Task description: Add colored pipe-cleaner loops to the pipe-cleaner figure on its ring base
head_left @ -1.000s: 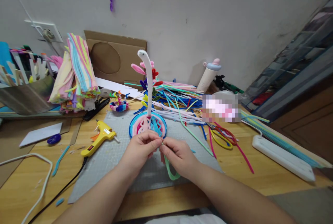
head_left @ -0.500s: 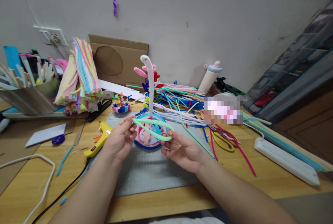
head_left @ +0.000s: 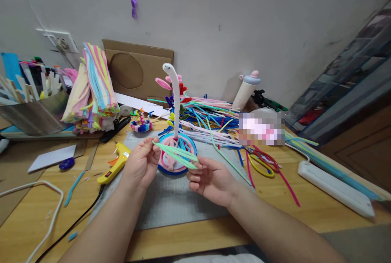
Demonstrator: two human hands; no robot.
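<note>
A light green pipe cleaner, bent into long loops, stretches between my two hands. My left hand pinches its left end with thumb and fingers. At the other end my right hand grips the loops, fingers curled round them. Just behind lies a round blue-rimmed base with pink and light blue pipe cleaner pieces inside, partly covered by the green loops. From it rises a tall white stem with a curved, rounded top. Pink, red, blue and yellow fuzzy petals show behind the stem.
A yellow hot glue gun lies left on the table, its black cord running forward. Red and yellow scissors lie right, beside a white power strip. Loose pipe cleaners fill the back; bundled ones stand left.
The green loop, spread wide before, is now drawn together into narrow, nearly parallel strands. My right hand has shifted slightly left and down. The view has moved a little.
</note>
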